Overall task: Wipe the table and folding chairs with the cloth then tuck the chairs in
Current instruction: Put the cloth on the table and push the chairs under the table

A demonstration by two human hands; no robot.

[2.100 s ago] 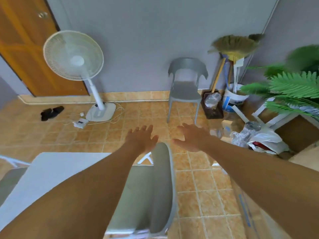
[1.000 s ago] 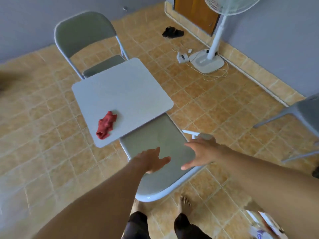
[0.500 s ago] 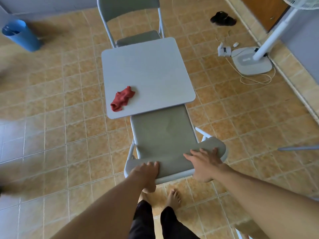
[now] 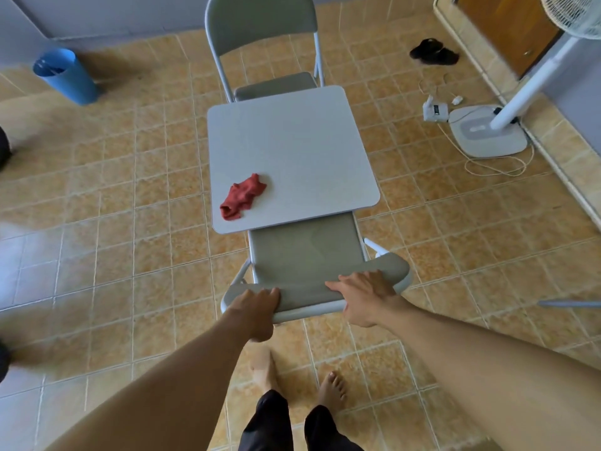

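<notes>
A small grey square table (image 4: 292,138) stands in the middle of the tiled floor. A crumpled red cloth (image 4: 242,196) lies on its near left corner. The near grey folding chair (image 4: 305,252) has its seat partly under the table's near edge. My left hand (image 4: 257,307) grips the left end of its backrest, fingers curled over the top. My right hand (image 4: 364,296) holds the backrest's right half, fingers over the top and thumb behind. The far folding chair (image 4: 260,30) stands at the opposite side, its seat partly under the table.
A blue bin (image 4: 65,74) stands at the far left. A white pedestal fan (image 4: 487,135) with cable and a power strip (image 4: 434,110) is at the right by the wall. Black sandals (image 4: 434,53) lie near the wooden door (image 4: 500,24). My bare feet are right behind the near chair.
I turned from the wall toward the table. Both hands came down from the air onto the near chair's backrest and now hold it; the view has moved slightly closer.
</notes>
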